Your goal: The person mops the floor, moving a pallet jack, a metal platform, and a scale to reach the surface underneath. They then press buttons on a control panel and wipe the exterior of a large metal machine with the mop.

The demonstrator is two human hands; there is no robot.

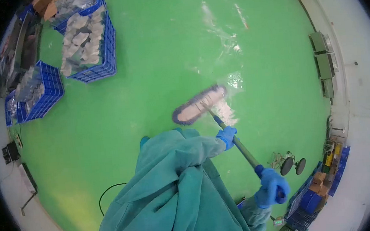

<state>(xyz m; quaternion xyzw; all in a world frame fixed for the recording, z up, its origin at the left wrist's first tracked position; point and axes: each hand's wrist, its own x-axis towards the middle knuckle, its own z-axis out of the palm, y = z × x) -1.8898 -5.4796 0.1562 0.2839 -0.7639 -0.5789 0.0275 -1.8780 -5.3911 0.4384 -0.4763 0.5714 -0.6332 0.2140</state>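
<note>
A flat dust mop (195, 108) with a pale middle and a dark fringed edge lies on the green floor ahead of me. Its green handle (246, 152) slants back toward my right side. Partway down the handle, my left hand (227, 137), in a blue glove, is closed around it, the arm reaching across my body. My right hand (271, 189), also gloved in blue, wraps the blue grip near the handle's top end. Teal clothing covers my body and arms.
Blue crates (109, 47) filled with silvery pieces stand at the upper left. A stool-like item with round dark pads (287, 166) is on the right. Beyond it sit boxes in a blue bin (309, 201). A black cable (101, 200) curves at lower left. Shiny marks (234, 81) show on the floor.
</note>
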